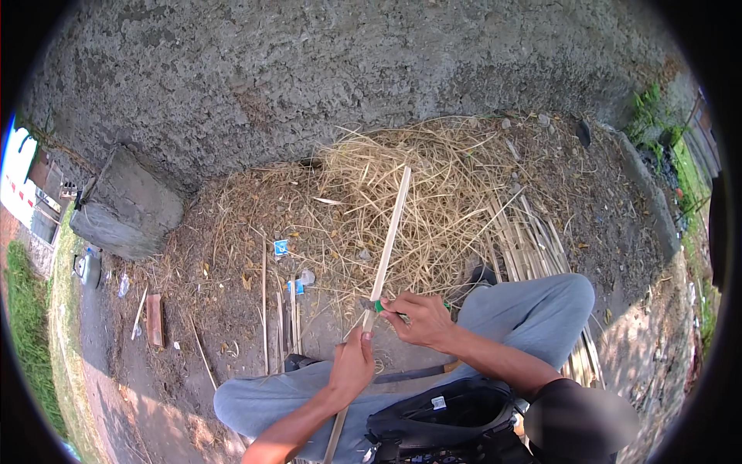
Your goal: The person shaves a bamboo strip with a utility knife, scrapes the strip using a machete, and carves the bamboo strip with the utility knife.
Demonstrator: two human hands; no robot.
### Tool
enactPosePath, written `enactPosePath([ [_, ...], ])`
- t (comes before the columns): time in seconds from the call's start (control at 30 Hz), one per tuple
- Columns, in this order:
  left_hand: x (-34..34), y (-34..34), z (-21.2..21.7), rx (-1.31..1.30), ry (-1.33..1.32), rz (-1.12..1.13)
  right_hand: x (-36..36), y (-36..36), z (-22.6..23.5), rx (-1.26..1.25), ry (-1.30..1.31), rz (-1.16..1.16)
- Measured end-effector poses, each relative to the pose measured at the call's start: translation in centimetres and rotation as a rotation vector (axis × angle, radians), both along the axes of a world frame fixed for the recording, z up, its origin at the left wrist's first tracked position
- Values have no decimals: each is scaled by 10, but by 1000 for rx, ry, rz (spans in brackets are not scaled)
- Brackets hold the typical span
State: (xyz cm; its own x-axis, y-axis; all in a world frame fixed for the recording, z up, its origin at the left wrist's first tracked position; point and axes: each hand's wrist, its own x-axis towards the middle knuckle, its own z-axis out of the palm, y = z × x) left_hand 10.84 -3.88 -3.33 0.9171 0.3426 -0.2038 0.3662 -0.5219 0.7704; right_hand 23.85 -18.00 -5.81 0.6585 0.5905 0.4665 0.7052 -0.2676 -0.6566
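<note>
Straw heap [452, 209] ahead, seemingly low

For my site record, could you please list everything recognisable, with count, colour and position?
Strip: one, pale, centre
Small tool: one, green, centre
Shavings: one heap, yellowish, upper centre
Slats: several, pale, right
Sticks: several, pale, left
Long object: one, dark, lower centre
Packets: two, blue, left
Block: one, reddish, left
Kettle: one, silver, far left
Slab: one, grey, upper left
Wall: one, grey, top
Grass: patches, green, both edges
Bag: one, black, bottom
Trousers: one pair, grey, bottom
Left hand, right hand: two, bare, centre
</note>
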Motion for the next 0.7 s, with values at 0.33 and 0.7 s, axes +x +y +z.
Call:
enactPosePath([
  [0.33, -6, -2, 5, 28, -41, 0, 5, 5, -2, -24, -35, -55],
  [0.7, -21, -8, 12, 61, -29, -51, 41, 1, -10, 55, 38, -151],
])
